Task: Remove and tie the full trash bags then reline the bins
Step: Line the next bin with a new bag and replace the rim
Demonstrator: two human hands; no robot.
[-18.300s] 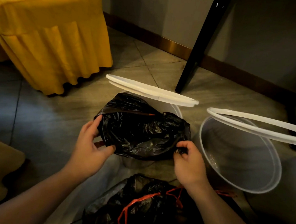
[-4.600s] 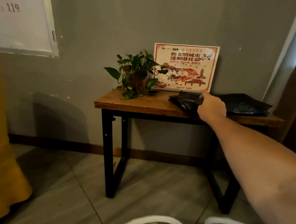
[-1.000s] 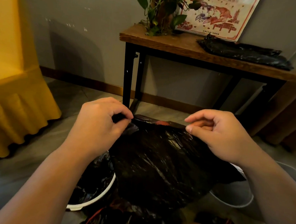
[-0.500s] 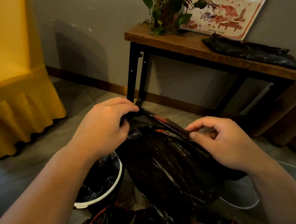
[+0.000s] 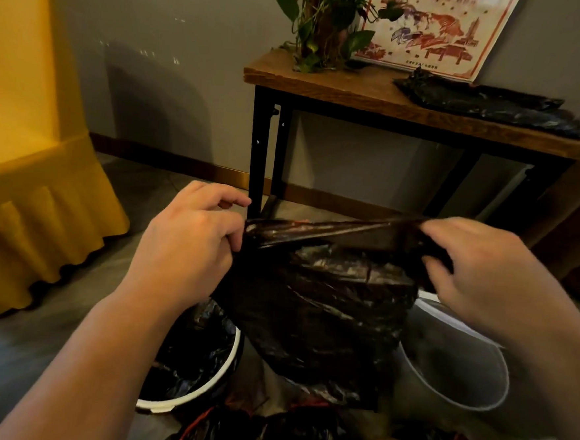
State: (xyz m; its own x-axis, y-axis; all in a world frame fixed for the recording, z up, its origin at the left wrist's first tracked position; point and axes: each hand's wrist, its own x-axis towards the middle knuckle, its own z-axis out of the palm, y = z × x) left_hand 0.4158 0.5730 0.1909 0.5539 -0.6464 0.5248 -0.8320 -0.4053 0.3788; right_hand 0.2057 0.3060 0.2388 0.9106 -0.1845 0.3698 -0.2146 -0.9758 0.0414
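While both hands pinch its top edge, black trash bag [image 5: 320, 308] is stretched taut between them. Left hand [image 5: 184, 243]: fingers curled on the left corner. Right hand [image 5: 476, 277]: fingers curled on the right corner. Bag body hangs below the grip. Under the left hand: white-rimmed bin [image 5: 197, 395], black liner inside. Under the right hand: pale bin [image 5: 458, 396], inner wall showing. Nearer than the grip, low: black bags with red drawstrings [image 5: 266, 434]. Beyond the grip: wooden table [image 5: 325, 81] carrying folded black bags [image 5: 488, 106].
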